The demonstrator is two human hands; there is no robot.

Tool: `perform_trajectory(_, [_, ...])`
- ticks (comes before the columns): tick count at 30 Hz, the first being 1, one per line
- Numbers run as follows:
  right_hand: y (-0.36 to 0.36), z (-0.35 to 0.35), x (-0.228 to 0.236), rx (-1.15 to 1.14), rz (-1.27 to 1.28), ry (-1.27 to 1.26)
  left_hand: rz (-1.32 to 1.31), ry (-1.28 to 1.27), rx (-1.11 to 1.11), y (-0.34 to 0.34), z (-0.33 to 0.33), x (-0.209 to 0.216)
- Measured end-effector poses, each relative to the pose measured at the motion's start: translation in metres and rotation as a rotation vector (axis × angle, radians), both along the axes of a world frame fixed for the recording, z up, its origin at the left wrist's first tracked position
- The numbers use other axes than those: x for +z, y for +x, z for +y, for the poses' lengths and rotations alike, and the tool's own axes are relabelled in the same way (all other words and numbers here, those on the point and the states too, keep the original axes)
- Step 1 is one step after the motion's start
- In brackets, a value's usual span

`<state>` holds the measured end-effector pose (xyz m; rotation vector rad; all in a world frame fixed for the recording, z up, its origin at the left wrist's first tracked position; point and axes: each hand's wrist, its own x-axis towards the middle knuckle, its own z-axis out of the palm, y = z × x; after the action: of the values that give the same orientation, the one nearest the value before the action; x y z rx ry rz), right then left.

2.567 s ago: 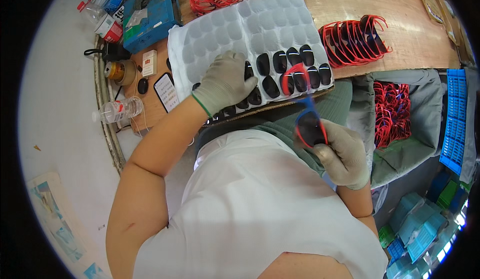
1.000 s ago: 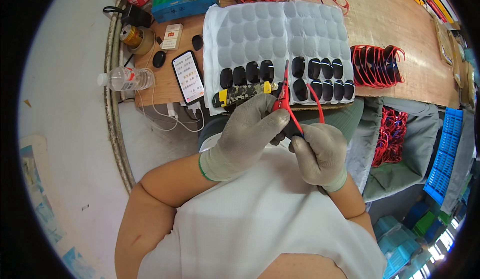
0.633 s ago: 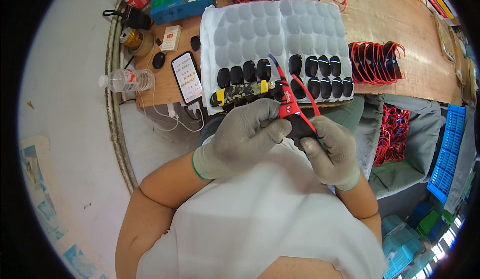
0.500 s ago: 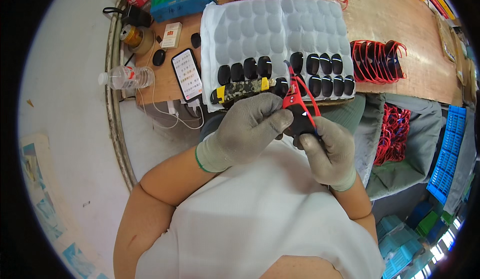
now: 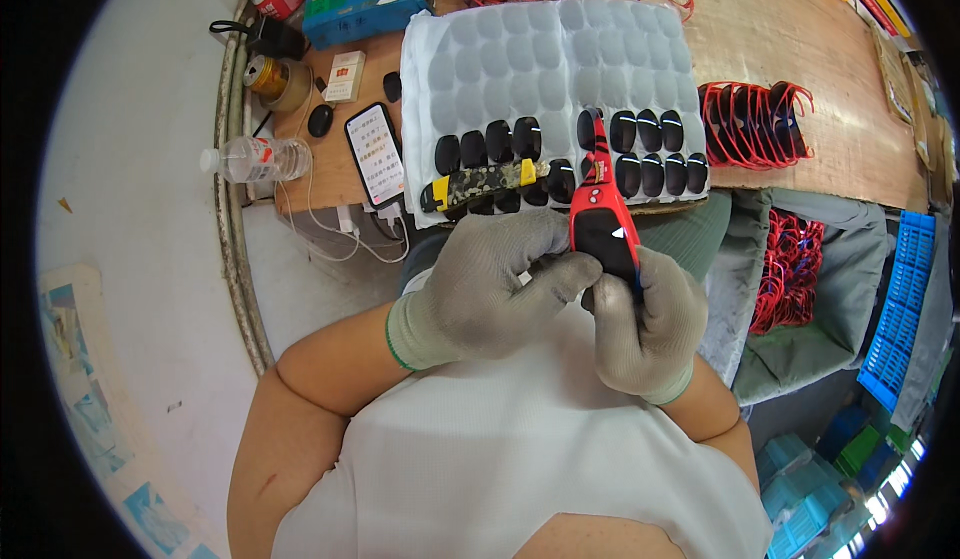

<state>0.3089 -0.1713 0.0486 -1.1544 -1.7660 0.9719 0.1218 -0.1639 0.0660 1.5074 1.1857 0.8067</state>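
Note:
Just in front of my chest, both gloved hands grip a pair of red sunglasses [image 5: 604, 234], held on edge with a dark lens and a red temple arm pointing away from me. My left hand [image 5: 495, 284] pinches the side of the frame between thumb and fingers. My right hand [image 5: 652, 324] is closed on the near right end, thumb against the lens. Beyond them lies a pale moulded tray [image 5: 540, 49], its nearer rows holding several dark lenses [image 5: 500, 141]. A tool with a camouflage and yellow handle [image 5: 482, 186] rests across the tray's near left part.
Left of the tray are a lit phone [image 5: 374, 156] with cables, a plastic bottle [image 5: 262, 159], a cigarette pack [image 5: 345, 77] and a blue box [image 5: 368, 1]. Stacked red glasses [image 5: 755, 124] stand at right. A grey-lined bin [image 5: 825, 329] below holds more red frames.
The sunglasses have turned so that the dark lens and red temple arm now face up toward me. Both hands have shifted slightly nearer my body, still gripping.

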Motion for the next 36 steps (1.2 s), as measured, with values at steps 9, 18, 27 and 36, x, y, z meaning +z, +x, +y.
perform_trajectory(9, [0.029, 0.023, -0.010, 0.191, 0.200, -0.237, 0.196, 0.259, -0.253, -0.004, 0.031, -0.011])
perform_trajectory(18, [0.115, 0.102, -0.062, -0.087, -0.048, 0.354, -0.030, -0.128, 0.116, -0.019, 0.187, -0.100])
perform_trajectory(27, [0.337, 0.277, -0.148, -0.510, -0.568, -0.099, 0.768, -0.396, 0.604, -0.115, 0.393, -0.198])
perform_trajectory(36, [0.327, 0.254, -0.150, -0.374, -0.424, -0.378, 0.154, -0.688, 0.623, -0.110, 0.351, -0.172])
